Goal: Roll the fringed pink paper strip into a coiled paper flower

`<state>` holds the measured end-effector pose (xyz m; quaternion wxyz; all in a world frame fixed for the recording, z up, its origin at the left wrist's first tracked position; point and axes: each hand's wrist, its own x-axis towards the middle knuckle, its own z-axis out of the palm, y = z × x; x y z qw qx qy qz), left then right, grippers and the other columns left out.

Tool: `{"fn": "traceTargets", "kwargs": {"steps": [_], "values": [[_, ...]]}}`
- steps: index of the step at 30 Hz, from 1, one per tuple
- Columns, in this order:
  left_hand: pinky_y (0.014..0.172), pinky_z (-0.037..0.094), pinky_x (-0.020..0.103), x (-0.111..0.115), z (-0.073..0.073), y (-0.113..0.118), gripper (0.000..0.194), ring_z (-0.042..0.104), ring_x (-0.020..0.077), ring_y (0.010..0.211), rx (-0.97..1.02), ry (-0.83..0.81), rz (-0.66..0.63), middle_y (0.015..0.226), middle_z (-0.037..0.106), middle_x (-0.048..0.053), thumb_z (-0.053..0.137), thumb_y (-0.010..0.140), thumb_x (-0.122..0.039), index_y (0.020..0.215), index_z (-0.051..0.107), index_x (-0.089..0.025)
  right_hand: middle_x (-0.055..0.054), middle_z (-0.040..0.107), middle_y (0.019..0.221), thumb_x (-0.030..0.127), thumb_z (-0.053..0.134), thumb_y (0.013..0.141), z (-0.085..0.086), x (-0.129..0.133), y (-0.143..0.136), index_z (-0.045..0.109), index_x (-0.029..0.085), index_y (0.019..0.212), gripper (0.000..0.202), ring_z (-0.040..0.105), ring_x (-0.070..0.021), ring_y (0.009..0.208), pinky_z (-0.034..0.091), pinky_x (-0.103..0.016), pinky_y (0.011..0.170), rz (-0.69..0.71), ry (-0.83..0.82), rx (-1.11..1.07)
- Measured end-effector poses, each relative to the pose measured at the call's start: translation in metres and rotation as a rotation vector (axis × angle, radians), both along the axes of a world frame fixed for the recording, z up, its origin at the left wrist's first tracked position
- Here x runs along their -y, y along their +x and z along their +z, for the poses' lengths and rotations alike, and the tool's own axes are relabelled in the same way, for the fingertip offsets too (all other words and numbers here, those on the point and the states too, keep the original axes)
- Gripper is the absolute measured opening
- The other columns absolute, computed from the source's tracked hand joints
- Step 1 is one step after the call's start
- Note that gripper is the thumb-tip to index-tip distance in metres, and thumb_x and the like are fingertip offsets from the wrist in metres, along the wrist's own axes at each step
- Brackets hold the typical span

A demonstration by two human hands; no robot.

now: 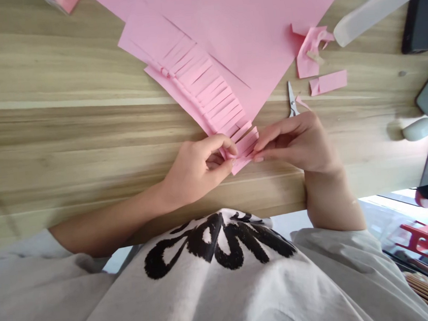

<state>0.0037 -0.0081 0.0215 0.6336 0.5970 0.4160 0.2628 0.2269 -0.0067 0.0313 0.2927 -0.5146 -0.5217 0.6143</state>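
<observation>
One long pink fringed paper strip (206, 89) on my feed, running diagonally across the large flat pink paper sheet's (263, 33) edge. Left hand (196, 169) pinches its near end, fingers curled; right hand (303, 141) pinches fringe tips, nearly closed. Small pointed silver metal scissors (291, 100) lie just beyond it.

Single view, taken by head-worn cam, aimed fwd & steeply down. Bench (67, 132) is looked onto from above, from wearer's side; wearer's shirt (195, 300) is caught along btm edge. L hand (200, 174) & R hand (297, 144) are framed nr ctr, close enough for indiv. fingers (278, 129) to be made out. Pink sheet (263, 38) is cropped by top edge, bench by L edge.
</observation>
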Motion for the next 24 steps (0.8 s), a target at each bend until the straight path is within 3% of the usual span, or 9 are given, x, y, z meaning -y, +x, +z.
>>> {"fn": "traceTargets", "kwargs": {"steps": [15,24], "values": [[0.061,0.057,0.015,0.0005,0.0006,-0.0002,0.006,0.069,0.0079,0.065,-0.003,-0.009,-0.003,0.08,0.069,-0.001,0.066,0.081,-0.014,0.084,0.062,-0.016,0.0,0.073,0.063,0.024,0.092,0.059,-0.0044,-0.0001,0.0029,0.077,0.021,0.067,0.017,0.065,-0.0112,0.058,0.051,-0.022,0.053,-0.01,0.02,0.028],[0.061,0.058,0.015,0.0001,0.0003,0.0002,0.007,0.069,0.0085,0.066,0.006,-0.023,-0.006,0.078,0.07,0.0,0.068,0.081,-0.018,0.083,0.061,-0.015,0.0,0.073,0.062,0.025,0.087,0.069,-0.0019,-0.0014,0.005,0.078,0.021,0.072,0.01,0.066,-0.0119,0.054,0.054,-0.024,0.051,0.014,-0.018,0.054]]}}
